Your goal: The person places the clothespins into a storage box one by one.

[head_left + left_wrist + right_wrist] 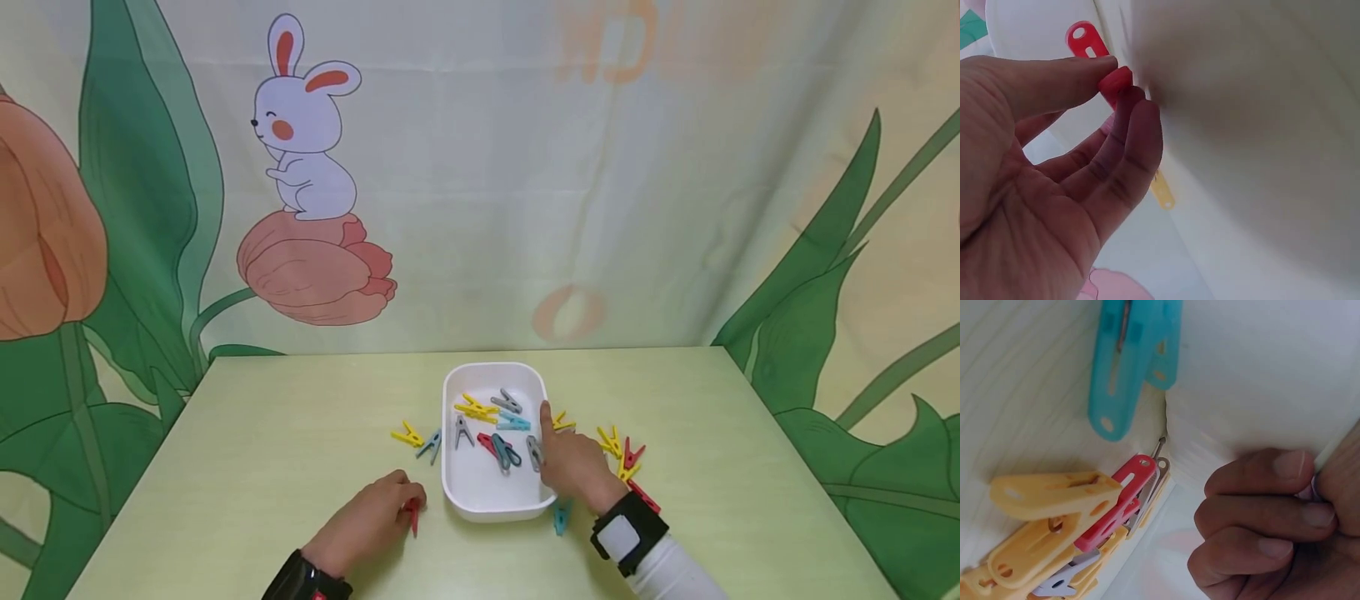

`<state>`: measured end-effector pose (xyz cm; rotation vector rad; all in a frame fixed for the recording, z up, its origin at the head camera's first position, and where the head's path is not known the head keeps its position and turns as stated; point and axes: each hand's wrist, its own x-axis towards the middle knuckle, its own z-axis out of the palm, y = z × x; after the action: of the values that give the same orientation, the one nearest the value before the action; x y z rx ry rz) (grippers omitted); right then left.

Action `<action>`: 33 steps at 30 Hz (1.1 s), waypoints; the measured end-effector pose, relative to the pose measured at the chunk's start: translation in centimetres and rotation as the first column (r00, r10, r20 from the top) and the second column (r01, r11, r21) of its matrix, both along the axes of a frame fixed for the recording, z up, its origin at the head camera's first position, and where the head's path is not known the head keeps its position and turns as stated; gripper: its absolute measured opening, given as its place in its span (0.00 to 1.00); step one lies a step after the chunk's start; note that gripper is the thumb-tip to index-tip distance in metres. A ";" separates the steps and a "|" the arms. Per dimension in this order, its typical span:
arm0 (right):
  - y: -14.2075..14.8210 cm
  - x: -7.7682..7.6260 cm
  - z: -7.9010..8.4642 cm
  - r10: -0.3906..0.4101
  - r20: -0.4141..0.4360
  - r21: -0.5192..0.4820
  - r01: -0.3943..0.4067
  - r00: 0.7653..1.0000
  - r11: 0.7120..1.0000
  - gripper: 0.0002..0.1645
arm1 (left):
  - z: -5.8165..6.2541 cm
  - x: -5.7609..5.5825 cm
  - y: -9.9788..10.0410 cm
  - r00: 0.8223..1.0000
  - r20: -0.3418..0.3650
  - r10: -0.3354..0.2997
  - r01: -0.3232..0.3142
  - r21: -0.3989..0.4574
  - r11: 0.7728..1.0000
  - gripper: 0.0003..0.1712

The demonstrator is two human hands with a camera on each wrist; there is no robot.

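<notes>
My left hand (380, 510) is on the near left of the table, pinching a red clothespin (1087, 39) between thumb and fingertips. In the left wrist view, the fingers hide part of this clothespin. At the right rim of the white tray (454, 497), my right hand (576, 465) holds the side, with its index finger extended along the rim. Its other fingers (1254, 515) curl against the outer wall in the right wrist view. Several clothespins lie inside the tray, among them a yellow clothespin (477, 408) and a grey clothespin (463, 431).
Left of the tray lie a yellow clothespin (408, 434) and a blue-grey clothespin (430, 446). Right of it are several yellow and red clothespins, including a red clothespin (633, 453). A turquoise clothespin (561, 517) lies by the tray's near right corner. A printed curtain (465, 183) hangs behind the table.
</notes>
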<state>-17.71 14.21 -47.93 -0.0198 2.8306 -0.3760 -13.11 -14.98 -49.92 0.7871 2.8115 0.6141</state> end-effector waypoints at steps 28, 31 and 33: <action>0.0 -0.1 0.0 0.011 -0.003 0.018 -0.011 1.000 1.000 0.55 | 6.0 -2.4 -1.7 0.979 -0.145 0.141 -0.128 0.092 0.988 0.13; 0.0 -0.1 0.1 0.012 -0.004 0.020 -0.012 1.000 1.000 0.55 | 6.5 -2.7 -1.5 0.977 -0.176 0.124 -0.107 0.103 0.989 0.14; 0.0 -0.1 0.1 0.013 -0.004 0.024 -0.012 1.000 1.000 0.55 | 7.0 -3.0 -1.3 0.975 -0.188 0.119 -0.101 0.105 0.989 0.14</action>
<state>-17.79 14.21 -47.84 -0.0334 2.8373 -0.3401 -16.06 -16.27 -42.97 0.7488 3.0402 0.7299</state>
